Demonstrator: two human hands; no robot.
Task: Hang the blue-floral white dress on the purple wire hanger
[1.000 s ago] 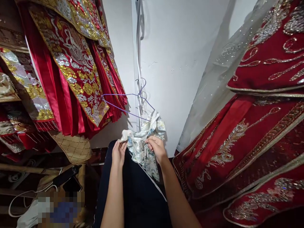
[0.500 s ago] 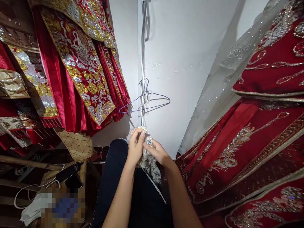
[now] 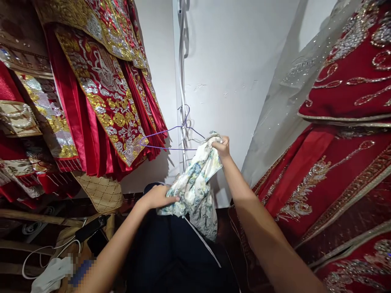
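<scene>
While a thin purple wire hanger (image 3: 171, 149) hangs by a narrow white strip (image 3: 182, 81) against the pale wall (image 3: 232, 61) beyond both grips, a white cloth garment printed with blue, green and yellow flowers (image 3: 194, 185) stretches slantwise between them. The right grip (image 3: 222, 146), higher and farther out, pinches its bunched upper edge between thumb and curled fingers; the left grip (image 3: 160, 197), lower and nearer the body, clasps the near edge, thumb on top and fingers mostly hidden by the fabric. Below and between the grips, a loose fold droops in front of dark navy trousers (image 3: 174, 252).

The step in hand looks like opening out the garment beside the hanger, whose right end disappears behind the cloth just left of the right grip (whether it runs inside the fabric or merely behind it, I cannot tell). Next, the work seems to call for a steady right pinch while the left grip spreads the lower edge, gently enough that the hanger is not dragged down.
</scene>
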